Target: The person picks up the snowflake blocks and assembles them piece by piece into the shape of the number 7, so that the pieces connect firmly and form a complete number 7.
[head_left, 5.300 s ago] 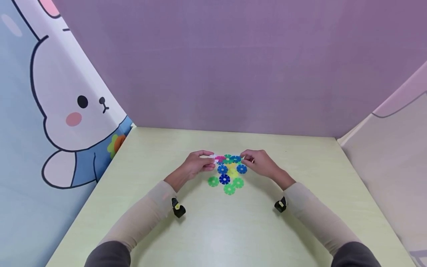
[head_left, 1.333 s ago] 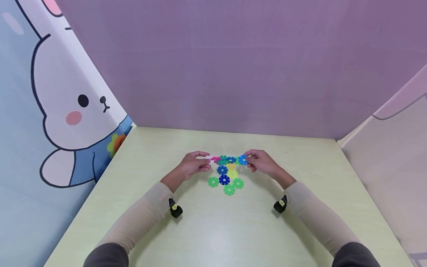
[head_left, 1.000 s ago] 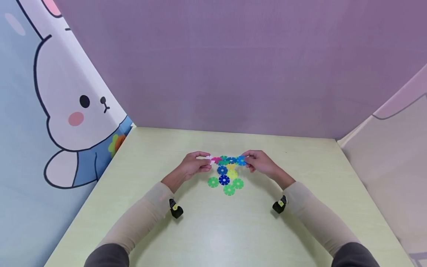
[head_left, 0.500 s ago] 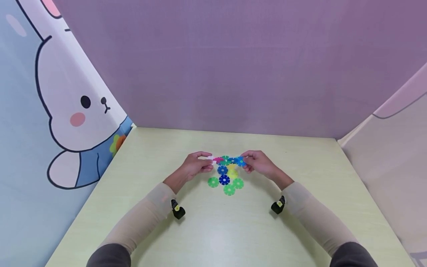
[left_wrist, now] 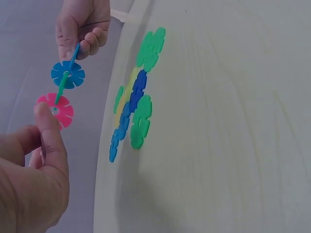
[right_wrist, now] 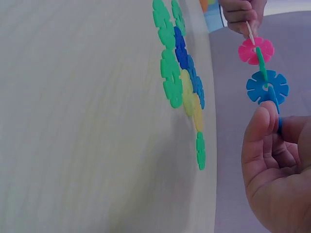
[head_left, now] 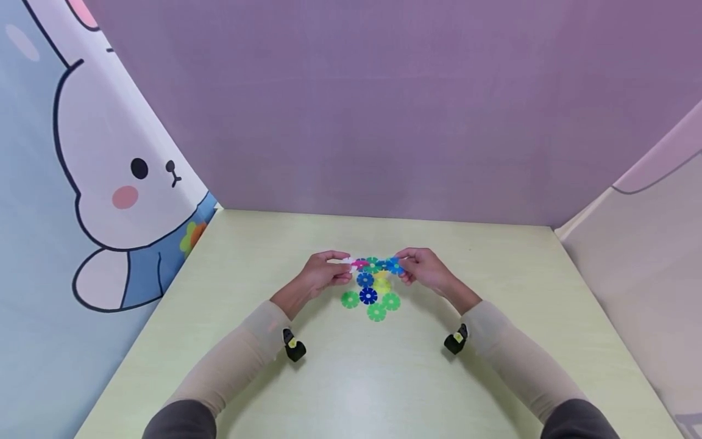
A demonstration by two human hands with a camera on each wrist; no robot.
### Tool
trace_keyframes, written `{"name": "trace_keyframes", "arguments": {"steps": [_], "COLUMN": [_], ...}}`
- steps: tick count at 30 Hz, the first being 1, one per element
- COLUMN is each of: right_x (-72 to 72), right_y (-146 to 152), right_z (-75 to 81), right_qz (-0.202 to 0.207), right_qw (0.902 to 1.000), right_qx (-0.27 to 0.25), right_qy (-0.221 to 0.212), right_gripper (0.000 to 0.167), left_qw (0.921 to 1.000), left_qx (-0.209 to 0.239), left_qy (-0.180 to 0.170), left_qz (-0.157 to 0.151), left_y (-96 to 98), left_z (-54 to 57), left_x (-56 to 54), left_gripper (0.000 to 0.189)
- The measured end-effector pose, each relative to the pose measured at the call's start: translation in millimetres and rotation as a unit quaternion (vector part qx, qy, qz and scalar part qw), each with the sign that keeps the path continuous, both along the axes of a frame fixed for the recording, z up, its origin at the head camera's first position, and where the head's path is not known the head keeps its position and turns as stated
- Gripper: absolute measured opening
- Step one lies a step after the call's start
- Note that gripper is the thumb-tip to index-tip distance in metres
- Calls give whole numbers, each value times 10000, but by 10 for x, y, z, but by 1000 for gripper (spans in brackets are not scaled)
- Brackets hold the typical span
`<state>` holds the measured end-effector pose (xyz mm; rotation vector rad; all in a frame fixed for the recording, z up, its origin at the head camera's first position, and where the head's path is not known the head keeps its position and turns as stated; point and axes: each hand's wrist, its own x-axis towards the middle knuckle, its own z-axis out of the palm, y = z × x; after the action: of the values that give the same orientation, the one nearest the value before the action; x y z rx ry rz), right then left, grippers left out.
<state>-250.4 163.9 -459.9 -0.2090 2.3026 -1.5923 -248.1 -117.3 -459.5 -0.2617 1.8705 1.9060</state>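
Between my hands, over the far part of the table, hangs a short chain of slotted plastic snowflake discs. My left hand (head_left: 323, 273) pinches the white disc (right_wrist: 250, 34) at its left end. A pink disc (left_wrist: 67, 112) comes after it, then a green disc (head_left: 372, 264) seen edge-on in both wrist views, then a blue disc (right_wrist: 253, 88). At the right end, my right hand (head_left: 428, 268) pinches another blue disc (head_left: 393, 265) between thumb and fingers, slotted crosswise into its neighbour. Fingertips partly hide both end discs.
Loose discs lie flat on the pale table (head_left: 351, 378) below the chain: several green discs (head_left: 350, 299), a dark blue disc (head_left: 368, 296), a blue disc (head_left: 365, 280) and a yellow disc (head_left: 382, 285). A purple cloth wall (head_left: 384, 122) rises behind the table.
Since the oldest frame, a blue disc has left the table's right side, and my right hand holds one at the chain's end. Over the last second my hands have drawn slightly closer together.
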Motion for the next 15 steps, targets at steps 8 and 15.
{"name": "trace_keyframes", "arguments": {"steps": [8,15], "right_x": [-112,-239], "right_y": [-5,39], "right_z": [-58,-68], "right_qz": [102,289], "right_qw": [9998,9996], "right_qx": [-66,-44], "right_qy": [-142,-17], "right_gripper": [26,28], "left_qw": [9998,9989], "left_qx": [-132,-270], "left_qy": [142,131], "left_qz": [-27,-360], "left_y": [-20,-52], "left_z": [20,-16], "left_x": [-75,-143], "left_gripper": [37,34]}}
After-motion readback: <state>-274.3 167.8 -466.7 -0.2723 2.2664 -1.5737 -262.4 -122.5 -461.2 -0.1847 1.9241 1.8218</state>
